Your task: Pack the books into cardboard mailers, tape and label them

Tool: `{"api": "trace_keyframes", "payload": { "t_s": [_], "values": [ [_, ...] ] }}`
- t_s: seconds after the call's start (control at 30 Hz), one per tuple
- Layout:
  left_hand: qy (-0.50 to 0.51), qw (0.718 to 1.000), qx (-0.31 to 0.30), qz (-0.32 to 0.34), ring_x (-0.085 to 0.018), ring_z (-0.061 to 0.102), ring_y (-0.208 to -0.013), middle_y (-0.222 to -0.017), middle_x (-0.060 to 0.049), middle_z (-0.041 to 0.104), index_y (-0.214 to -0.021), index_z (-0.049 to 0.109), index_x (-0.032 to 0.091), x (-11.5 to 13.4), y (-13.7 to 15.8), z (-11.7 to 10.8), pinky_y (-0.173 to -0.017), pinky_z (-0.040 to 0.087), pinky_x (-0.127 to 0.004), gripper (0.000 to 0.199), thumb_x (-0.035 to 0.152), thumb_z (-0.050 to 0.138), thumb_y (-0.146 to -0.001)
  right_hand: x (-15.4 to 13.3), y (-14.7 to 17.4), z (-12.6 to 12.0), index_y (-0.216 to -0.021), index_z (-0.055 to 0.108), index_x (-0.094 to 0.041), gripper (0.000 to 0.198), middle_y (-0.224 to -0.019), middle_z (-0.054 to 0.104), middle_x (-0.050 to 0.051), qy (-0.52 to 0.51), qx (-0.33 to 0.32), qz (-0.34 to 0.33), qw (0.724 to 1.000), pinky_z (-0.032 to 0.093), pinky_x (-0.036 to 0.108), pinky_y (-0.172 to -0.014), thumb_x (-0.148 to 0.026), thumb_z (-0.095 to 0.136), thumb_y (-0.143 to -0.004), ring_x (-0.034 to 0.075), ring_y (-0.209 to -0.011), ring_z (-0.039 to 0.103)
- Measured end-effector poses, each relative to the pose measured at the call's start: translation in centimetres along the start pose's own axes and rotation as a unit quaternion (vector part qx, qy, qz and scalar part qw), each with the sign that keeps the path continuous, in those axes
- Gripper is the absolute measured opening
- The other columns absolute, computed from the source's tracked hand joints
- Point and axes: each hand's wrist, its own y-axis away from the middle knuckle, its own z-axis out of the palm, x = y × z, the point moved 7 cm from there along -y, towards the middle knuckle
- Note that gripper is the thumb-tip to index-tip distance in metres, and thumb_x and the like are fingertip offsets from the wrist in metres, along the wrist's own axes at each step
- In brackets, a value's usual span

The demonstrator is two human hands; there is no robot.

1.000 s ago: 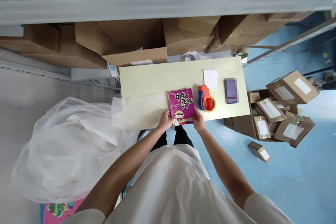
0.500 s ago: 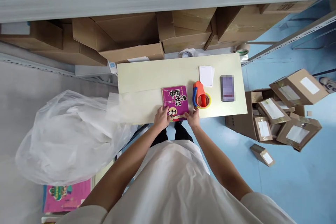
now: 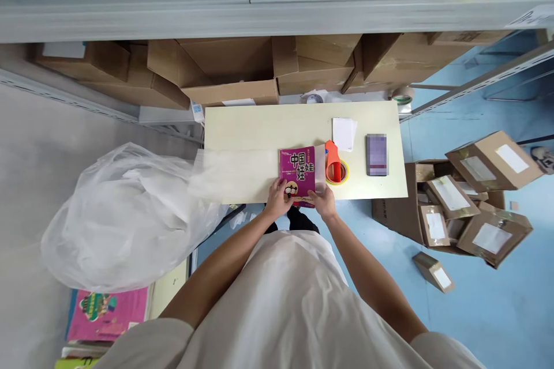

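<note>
A purple book (image 3: 298, 164) with black Chinese characters and two cartoon figures on its cover lies near the front edge of the table. Beneath it runs a strip of thin white wrapping (image 3: 242, 176), with a pale flap (image 3: 320, 170) of sheet showing at the book's right side. My left hand (image 3: 278, 198) grips the book's near left corner, thumb on the cover. At the near right corner my right hand (image 3: 324, 203) holds the book, beside the pale flap. An orange tape dispenser (image 3: 332, 158) sits just right of the book.
White cards (image 3: 343, 134) and a phone-like purple item (image 3: 376, 154) lie on the table (image 3: 242, 127). Left is a big bag of white wrapping (image 3: 121, 219), with pink books (image 3: 108, 314) below. Parcels (image 3: 450, 193) fill a carton at right. Open cartons (image 3: 234, 92) stand under the shelf behind.
A pale flap of sheet now shows between the book and the tape dispenser, partly covering the dispenser. Both hands remain at the book's near corners. The view has shifted slightly.
</note>
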Motion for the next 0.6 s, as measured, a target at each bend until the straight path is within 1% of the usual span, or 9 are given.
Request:
{"api": "trace_keyframes", "payload": {
  "t_s": [0.13,0.2,0.27,0.3,0.37,0.43,0.47,0.5,0.6],
  "values": [
    [0.082,0.996,-0.025,0.009,-0.038,0.039,-0.131,-0.138,-0.021,0.044,-0.126,0.053,0.012,3.0,-1.3,2.2,-0.108,0.035,-0.054,0.056,0.019,0.065,-0.071,-3.0,1.9,-3.2,-0.09,0.055,-0.021,0.027,-0.084,0.069,0.005,0.133,0.046,-0.031,0.99,0.051,0.036,-0.069,-0.037,0.06,-0.07,0.022,-0.074,0.064],
    [0.114,0.993,-0.03,0.025,-0.037,0.036,-0.134,-0.136,-0.018,0.048,-0.122,0.056,0.015,5.0,-2.3,2.2,-0.109,0.032,-0.054,0.055,0.015,0.066,-0.068,-4.9,2.5,-3.9,-0.088,0.053,-0.021,0.025,-0.079,0.066,0.004,0.215,0.06,-0.051,0.973,0.05,0.036,-0.068,-0.038,0.06,-0.07,0.022,-0.071,0.062],
    [0.179,0.983,-0.041,0.024,-0.034,0.043,-0.129,-0.13,-0.014,0.054,-0.118,0.06,0.018,6.4,-3.0,1.5,-0.107,0.037,-0.05,0.05,0.013,0.063,-0.069,-6.6,2.9,-3.6,-0.086,0.052,-0.022,0.025,-0.075,0.063,0.002,0.27,0.06,-0.071,0.958,0.049,0.036,-0.066,-0.038,0.061,-0.07,0.022,-0.069,0.059],
    [0.236,0.97,-0.056,0.009,-0.031,0.05,-0.122,-0.125,-0.013,0.058,-0.117,0.06,0.019,6.8,-3.2,1.0,-0.102,0.042,-0.046,0.046,0.014,0.06,-0.071,-7.3,3.1,-2.9,-0.087,0.051,-0.022,0.025,-0.075,0.061,0.002,0.285,0.053,-0.085,0.953,0.049,0.036,-0.066,-0.037,0.061,-0.07,0.021,-0.068,0.059],
    [0.378,0.92,-0.098,-0.042,-0.025,0.061,-0.104,-0.116,-0.01,0.062,-0.121,0.058,0.02,6.9,-3.0,-0.1,-0.088,0.051,-0.04,0.042,0.022,0.052,-0.08,-8.2,3.5,-1.0,-0.092,0.05,-0.021,0.025,-0.078,0.059,0.003,0.295,0.031,-0.123,0.947,0.05,0.037,-0.067,-0.033,0.059,-0.071,0.022,-0.071,0.058],
    [0.48,0.863,-0.128,-0.095,-0.021,0.065,-0.092,-0.113,-0.008,0.064,-0.127,0.052,0.022,6.4,-2.2,-1.5,-0.077,0.054,-0.036,0.043,0.035,0.047,-0.086,-8.4,4.1,1.5,-0.099,0.049,-0.02,0.03,-0.087,0.058,0.006,0.291,0.003,-0.166,0.942,0.051,0.039,-0.071,-0.028,0.058,-0.071,0.023,-0.079,0.058],
    [0.504,0.846,-0.134,-0.113,-0.021,0.065,-0.091,-0.113,-0.007,0.064,-0.128,0.051,0.023,5.8,-1.8,-2.2,-0.074,0.054,-0.034,0.046,0.043,0.047,-0.087,-8.4,4.4,2.7,-0.103,0.049,-0.02,0.034,-0.092,0.057,0.008,0.286,-0.016,-0.188,0.94,0.051,0.041,-0.076,-0.027,0.059,-0.071,0.024,-0.085,0.058],
    [0.515,0.838,-0.13,-0.126,-0.02,0.064,-0.09,-0.113,-0.007,0.064,-0.127,0.051,0.023,5.0,-1.4,-3.0,-0.072,0.054,-0.033,0.049,0.05,0.048,-0.087,-8.3,4.7,4.0,-0.107,0.049,-0.02,0.039,-0.099,0.056,0.01,0.277,-0.042,-0.21,0.937,0.051,0.043,-0.081,-0.028,0.061,-0.071,0.026,-0.092,0.057],
    [0.503,0.841,-0.082,-0.183,-0.022,0.064,-0.094,-0.106,-0.007,0.067,-0.112,0.06,0.02,1.1,-0.7,-5.0,-0.075,0.052,-0.031,0.056,0.065,0.053,-0.079,-7.4,5.4,7.5,-0.121,0.049,-0.02,0.057,-0.118,0.051,0.014,0.232,-0.165,-0.264,0.922,0.046,0.048,-0.096,-0.04,0.069,-0.072,0.03,-0.115,0.05]
  ]
}}
